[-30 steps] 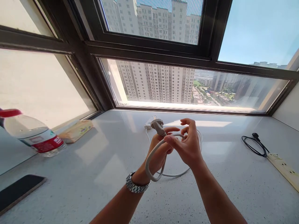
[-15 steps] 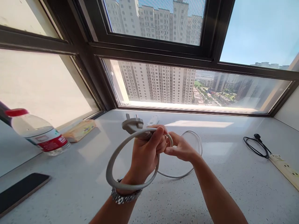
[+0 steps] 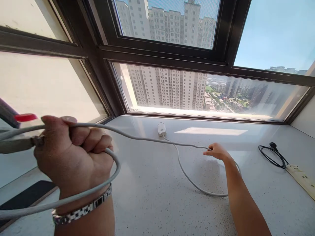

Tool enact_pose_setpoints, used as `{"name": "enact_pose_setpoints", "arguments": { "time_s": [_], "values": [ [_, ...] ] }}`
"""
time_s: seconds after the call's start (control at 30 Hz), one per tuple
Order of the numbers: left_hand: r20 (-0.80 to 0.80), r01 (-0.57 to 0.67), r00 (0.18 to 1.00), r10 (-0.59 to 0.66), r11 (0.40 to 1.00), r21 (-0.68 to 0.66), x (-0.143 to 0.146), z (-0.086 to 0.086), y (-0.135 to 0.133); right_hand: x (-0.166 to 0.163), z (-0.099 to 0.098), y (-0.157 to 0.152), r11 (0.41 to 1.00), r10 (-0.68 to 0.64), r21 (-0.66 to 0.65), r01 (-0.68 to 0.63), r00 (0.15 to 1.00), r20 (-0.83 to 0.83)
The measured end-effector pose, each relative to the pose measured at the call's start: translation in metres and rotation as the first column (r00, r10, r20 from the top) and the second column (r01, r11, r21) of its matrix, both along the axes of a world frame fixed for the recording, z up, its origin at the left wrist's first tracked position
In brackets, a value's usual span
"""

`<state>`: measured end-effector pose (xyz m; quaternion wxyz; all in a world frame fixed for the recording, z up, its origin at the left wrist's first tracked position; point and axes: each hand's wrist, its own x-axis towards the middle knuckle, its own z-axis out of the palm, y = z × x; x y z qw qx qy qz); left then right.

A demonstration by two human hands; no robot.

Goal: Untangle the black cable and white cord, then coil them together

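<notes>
My left hand (image 3: pixel 73 154) is a fist close to the camera at the left, gripping a grey power cable (image 3: pixel 147 139) near its plug end; a loop of the cable runs round my wrist by the metal watch. From the fist the cable stretches right to my right hand (image 3: pixel 216 151), which pinches it low over the white counter (image 3: pixel 152 193). Beyond my right hand the cable curves along the counter and back to a small white adapter block (image 3: pixel 161 128) near the window.
A water bottle with a red cap (image 3: pixel 24 117) stands at the left, partly hidden by my left hand. A dark phone (image 3: pixel 22 196) lies at the lower left. A white power strip (image 3: pixel 301 175) with a black cord (image 3: pixel 272 154) lies at the right.
My hands have pulled apart: the left swung far left and toward the camera with the plug end, the right slid right and down along the cable. The small loop has drawn out into a long span.
</notes>
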<state>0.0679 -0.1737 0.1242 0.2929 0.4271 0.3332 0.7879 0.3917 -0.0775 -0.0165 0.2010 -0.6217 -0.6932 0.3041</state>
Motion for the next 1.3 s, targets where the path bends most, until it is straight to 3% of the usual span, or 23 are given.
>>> {"name": "enact_pose_setpoints", "arguments": {
  "time_s": [0.1, 0.23, 0.33, 0.43, 0.53, 0.63, 0.8, 0.93, 1.07, 1.17, 1.3],
  "values": [
    [0.05, -0.214, 0.976, 0.21, 0.973, 0.09, 0.015, -0.001, 0.01, 0.018, 0.037, -0.023, 0.995, 0.088, 0.061, -0.084, 0.993, -0.074],
    [-0.03, -0.14, 0.989, 0.144, 0.984, 0.113, 0.031, -0.013, 0.022, 0.02, 0.07, -0.046, 0.971, 0.192, 0.186, -0.153, 0.959, -0.21],
    [-0.124, -0.111, 0.984, 0.125, 0.988, 0.11, 0.039, -0.026, 0.031, 0.008, 0.074, -0.05, 0.969, 0.065, 0.248, 0.006, 0.958, -0.278],
    [-0.212, -0.059, 0.975, 0.065, 0.998, 0.035, 0.046, -0.037, 0.038, -0.007, 0.075, -0.049, 0.927, -0.089, 0.311, 0.21, 0.928, -0.363],
    [-0.223, 0.06, 0.972, -0.076, 0.995, -0.075, 0.051, -0.043, 0.044, -0.014, 0.078, -0.05, 0.839, -0.213, 0.382, 0.388, 0.88, -0.426],
    [-0.225, 0.127, 0.962, -0.158, 0.981, -0.148, 0.054, -0.049, 0.051, -0.014, 0.081, -0.051, 0.748, -0.22, 0.438, 0.499, 0.808, -0.546],
    [-0.225, 0.149, 0.956, -0.186, 0.973, -0.175, 0.056, -0.057, 0.059, -0.008, 0.083, -0.05, 0.814, -0.046, 0.366, 0.451, 0.678, -0.733],
    [-0.223, 0.183, 0.95, -0.216, 0.97, -0.161, 0.055, -0.058, 0.059, 0.007, 0.083, -0.051, 0.826, -0.032, 0.306, 0.473, 0.583, -0.812],
    [-0.196, 0.263, 0.938, -0.287, 0.954, -0.141, 0.053, -0.058, 0.058, 0.021, 0.08, -0.052, 0.867, -0.103, 0.253, 0.428, 0.652, -0.751],
    [-0.16, 0.306, 0.93, -0.332, 0.937, -0.165, 0.052, -0.058, 0.059, 0.025, 0.079, -0.052, 0.92, -0.075, 0.226, 0.321, 0.71, -0.701],
    [-0.118, 0.345, 0.923, -0.367, 0.923, -0.169, 0.053, -0.058, 0.059, 0.032, 0.081, -0.054, 0.945, -0.042, 0.198, 0.259, 0.698, -0.715]
  ]
}}
